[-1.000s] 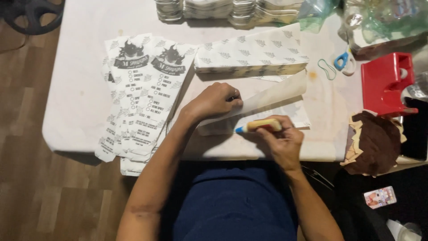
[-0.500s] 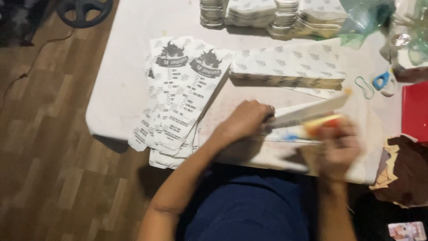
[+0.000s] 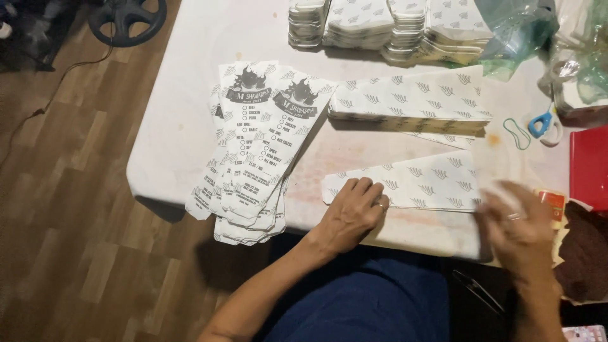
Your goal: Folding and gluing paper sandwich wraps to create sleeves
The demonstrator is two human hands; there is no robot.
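Left hand (image 3: 352,212) lies palm down on the near left end of a flat printed carton blank (image 3: 418,183) — fingers (image 3: 370,190) spread a little and pressed on the card, pinning it, not curled round anything. The blank lies flat on the white worktop (image 3: 183,126), near the front edge, long side running left to right, patterned face up.

Right hand (image 3: 516,218) is motion-blurred at the blank's right end, touching or just over it — cannot tell whether its fingers are wide or closed, nor whether it holds anything. A ring shows on it.

Just behind the blank: a neat stack of the same patterned blanks (image 3: 411,101), apart from the one under the hands. To the left, a fanned pile of printed checklist sleeves (image 3: 253,152), its lower end overhanging the worktop's front edge. At the far edge, rows of bundled folded cartons (image 3: 380,22). Clear plastic bags (image 3: 513,28) at far right. Blue-handled scissors (image 3: 541,123) near the right edge, a green rubber band (image 3: 518,133) just beside them. Red box (image 3: 589,164) at the right border, brown cloth (image 3: 582,247) below it. Wooden floor (image 3: 69,221) on the left, with a black castor base (image 3: 126,19) at top left.
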